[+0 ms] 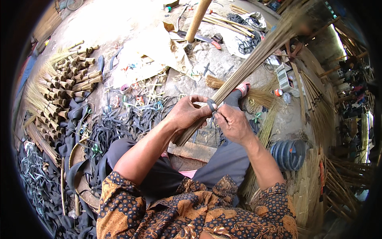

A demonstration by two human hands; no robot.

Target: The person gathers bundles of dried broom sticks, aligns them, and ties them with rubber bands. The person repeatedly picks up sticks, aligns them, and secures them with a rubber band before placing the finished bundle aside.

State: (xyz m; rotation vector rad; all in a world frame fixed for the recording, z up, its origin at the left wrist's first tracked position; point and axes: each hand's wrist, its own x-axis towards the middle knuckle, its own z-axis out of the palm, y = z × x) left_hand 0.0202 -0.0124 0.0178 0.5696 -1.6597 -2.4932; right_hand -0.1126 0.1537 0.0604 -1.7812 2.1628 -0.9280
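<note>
A long bundle of dry broom straw (248,67) slants across my front, its cut stalk end low by my knees and its feathery end up at the far right. My left hand (191,111) is wrapped round the stalks near the lower end. Close beside it, my right hand (234,124) is closed, thumb and fingers pinched at a dark rubber strip (211,104) that goes round the bundle between the two hands. How much of the strip lies inside the right fingers is hidden.
Stacked straw bundles (65,79) lie at the left, near tangled dark rubber strips (127,123). A knife (203,38) rests on the floor beyond a wooden post (197,22). A blue plastic bottle (288,154) is by my right arm. Another person's hand (295,48) shows at the far right.
</note>
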